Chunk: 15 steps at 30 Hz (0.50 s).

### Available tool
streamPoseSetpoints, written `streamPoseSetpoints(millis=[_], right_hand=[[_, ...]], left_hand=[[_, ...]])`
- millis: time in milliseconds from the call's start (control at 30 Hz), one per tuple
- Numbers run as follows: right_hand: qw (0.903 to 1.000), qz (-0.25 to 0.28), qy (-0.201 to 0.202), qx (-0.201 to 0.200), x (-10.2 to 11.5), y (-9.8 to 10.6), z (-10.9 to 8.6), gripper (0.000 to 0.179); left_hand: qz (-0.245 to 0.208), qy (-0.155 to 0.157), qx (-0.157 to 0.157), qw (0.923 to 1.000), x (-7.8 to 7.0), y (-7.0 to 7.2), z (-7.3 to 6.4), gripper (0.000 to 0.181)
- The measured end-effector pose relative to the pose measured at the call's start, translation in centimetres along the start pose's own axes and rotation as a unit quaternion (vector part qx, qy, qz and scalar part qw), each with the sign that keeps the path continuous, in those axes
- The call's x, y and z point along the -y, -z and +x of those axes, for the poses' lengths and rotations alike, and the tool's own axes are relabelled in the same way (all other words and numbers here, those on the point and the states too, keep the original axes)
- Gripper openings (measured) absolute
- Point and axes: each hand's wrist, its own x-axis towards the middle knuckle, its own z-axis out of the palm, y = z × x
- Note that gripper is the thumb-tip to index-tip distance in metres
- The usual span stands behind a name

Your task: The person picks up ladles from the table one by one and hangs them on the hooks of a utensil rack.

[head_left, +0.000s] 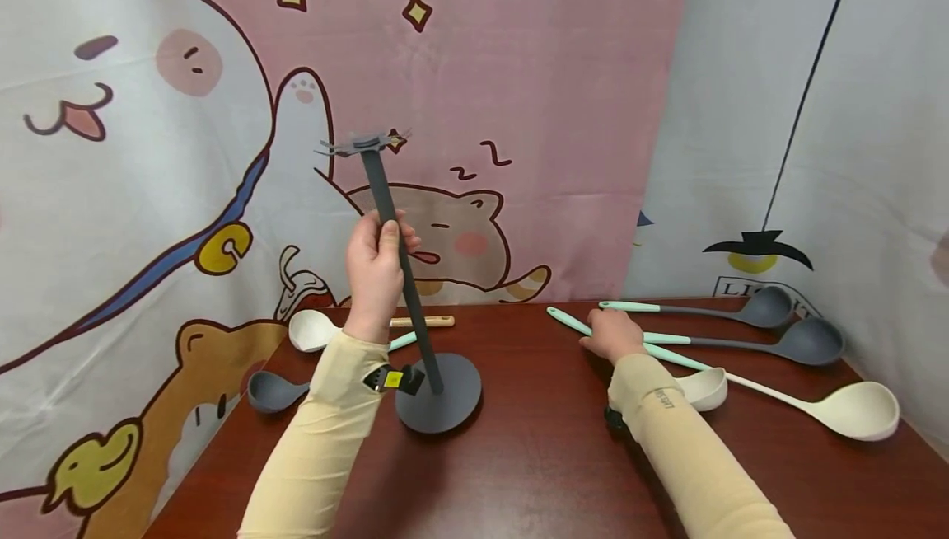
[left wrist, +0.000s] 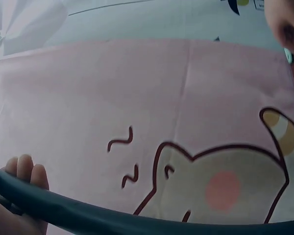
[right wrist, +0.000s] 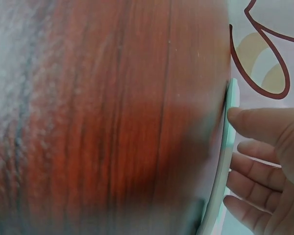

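My left hand [head_left: 376, 263] grips the upper pole of a dark grey utensil stand [head_left: 413, 300]. The stand leans, its round base low over the table and thin hooks fanning out at the top. In the left wrist view, curled fingers [left wrist: 25, 171] wrap the pole. My right hand [head_left: 614, 335] is at the mint handle [head_left: 567, 321] of a utensil among the ladles on the right. In the right wrist view, the thumb and loosely spread fingertips lie right at that handle [right wrist: 229, 117]. Just past the right wrist shows a small white ladle [head_left: 704, 389].
Two dark grey ladles [head_left: 811, 341] and a large cream ladle [head_left: 856, 411] lie at the right of the brown table [head_left: 534, 456]. On the left are a white ladle [head_left: 311, 330], a grey ladle [head_left: 274, 392] and a wooden handle [head_left: 437, 321]. A cartoon curtain [head_left: 519, 69] hangs behind.
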Motion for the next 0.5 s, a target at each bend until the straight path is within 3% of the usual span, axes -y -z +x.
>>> streamPoseSetpoints(millis=[233, 500], right_hand=[[0.9998, 0.001, -0.018, 0.001, 0.1, 0.0, -0.2, 0.015], [0.9998, -0.008, -0.019, -0.003, -0.2, -0.5, -0.3, 0.008]], left_hand=[[-0.014, 0.007, -0.007, 0.9999, 0.6, -2.8, 0.1, 0.018], [-0.018, 0.027, 0.010, 0.9994, 0.8, -5.8, -0.1, 0.019]])
